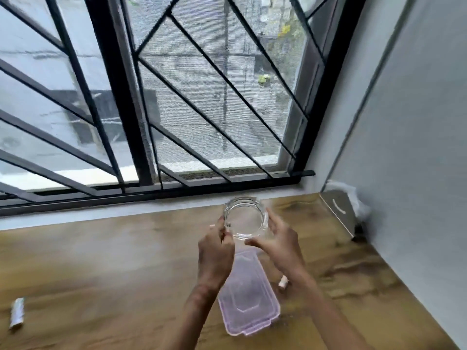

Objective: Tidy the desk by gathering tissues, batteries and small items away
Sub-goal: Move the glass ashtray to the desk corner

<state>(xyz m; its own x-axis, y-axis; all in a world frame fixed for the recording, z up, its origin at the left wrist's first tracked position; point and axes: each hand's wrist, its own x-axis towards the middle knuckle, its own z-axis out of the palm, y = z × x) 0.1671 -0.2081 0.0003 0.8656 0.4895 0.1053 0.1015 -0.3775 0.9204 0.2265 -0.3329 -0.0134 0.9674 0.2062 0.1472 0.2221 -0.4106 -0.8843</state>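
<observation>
Holding a clear glass ashtray (245,219) between both hands, over the wooden desk (101,261). Left hand (214,253) grips the ashtray's left rim, fingers curled onto the edge. A small pale bit pokes out beside those fingers, too blurred to identify. Right hand (280,246) cups the right rim, thumb at the near edge, fingers curved round the far side. Ashtray is roughly level, opening up, with a dark speck inside near the left-hand grip. Can't tell if its base touches the desk.

Straight below the grip, toward the person, a translucent plastic lid (249,301) with a pinkish rim lies flat on the desk, partly behind the left forearm. Just right of the lid, by the right forearm, a small white cylinder (283,282) lies on the wood. Far left of the grip, near the frame edge, lies a silvery tube-shaped item (17,313).

Right of the grip, a metal tissue holder (337,210) stands in the corner against the wall (417,147), with white tissue (358,202) sticking out. Beyond the grip is a barred window (177,97).
</observation>
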